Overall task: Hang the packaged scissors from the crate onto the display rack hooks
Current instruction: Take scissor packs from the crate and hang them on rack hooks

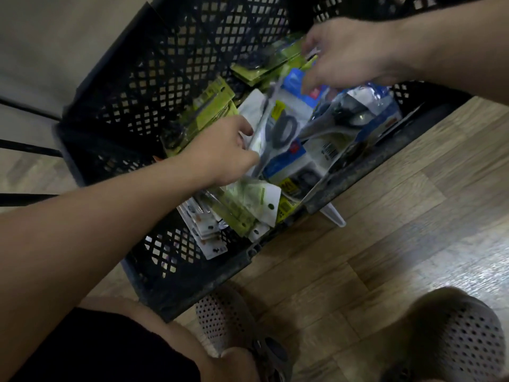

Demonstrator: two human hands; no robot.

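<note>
So the black lattice crate (154, 86) sits on the wood floor (385, 216), stuffed with carded packs. The left hand (228, 150) has a closed grip, thumb and fingers pinching the lower end of the packaged scissors (283, 128), a dark-handled pair on a white and blue card, roughly mid-crate and tilted up. The right hand (347, 56) curls its fingers over the upper end, but it's blurry and I can't tell if that grip really holds. Green-carded packs (209, 106) pile by the crate's far side.

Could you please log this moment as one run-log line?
picking from crate | left hand grips white pack | right hand pinches blue pack
</note>
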